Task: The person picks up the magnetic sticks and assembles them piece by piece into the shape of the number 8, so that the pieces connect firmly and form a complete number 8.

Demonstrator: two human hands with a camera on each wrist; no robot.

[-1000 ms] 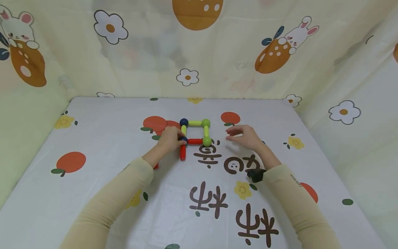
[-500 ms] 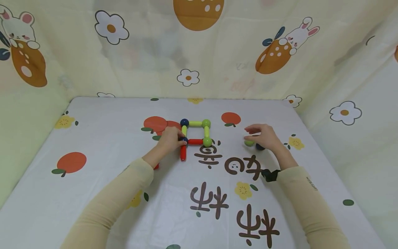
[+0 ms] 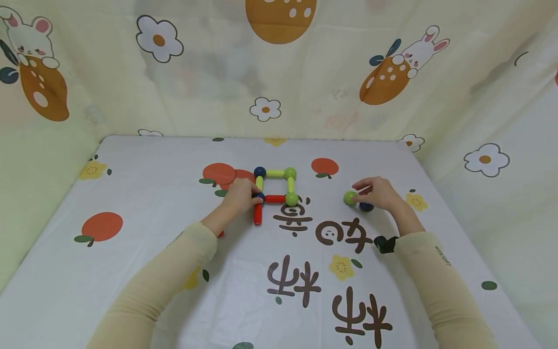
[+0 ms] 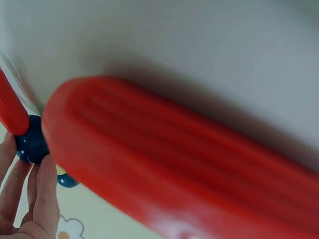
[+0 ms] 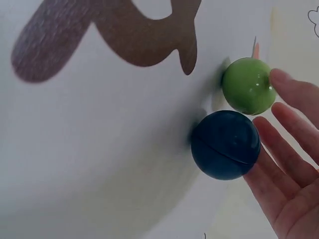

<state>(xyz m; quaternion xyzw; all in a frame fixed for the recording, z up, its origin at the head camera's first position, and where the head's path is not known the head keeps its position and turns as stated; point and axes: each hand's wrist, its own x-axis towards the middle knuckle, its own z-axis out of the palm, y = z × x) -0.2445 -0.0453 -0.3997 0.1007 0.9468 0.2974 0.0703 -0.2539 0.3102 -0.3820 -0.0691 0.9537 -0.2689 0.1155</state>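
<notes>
A square of rods and balls lies on the table: yellow-green rods [image 3: 275, 173], a red rod [image 3: 275, 198], green balls [image 3: 290, 173] and dark blue balls [image 3: 259, 172]. My left hand [image 3: 237, 196] pinches the near-left blue ball [image 4: 32, 140], from which another red rod [image 3: 258, 214] points toward me. Off to the right, my right hand [image 3: 380, 194] is beside a loose green ball [image 3: 350, 198] and a loose dark blue ball [image 3: 366, 207]. In the right wrist view its thumb touches the green ball [image 5: 248, 85], while other fingers rest by the blue ball [image 5: 226, 145].
Under my left wrist shows the red end of another piece [image 3: 221, 234]; a red rod [image 4: 174, 159] fills much of the left wrist view. The printed tablecloth [image 3: 174, 155] meets a patterned curtain [image 3: 209, 72] at the back.
My right hand has moved right, away from the square, to the loose green and blue balls, which have come into view. The left hand has stayed at its ball.
</notes>
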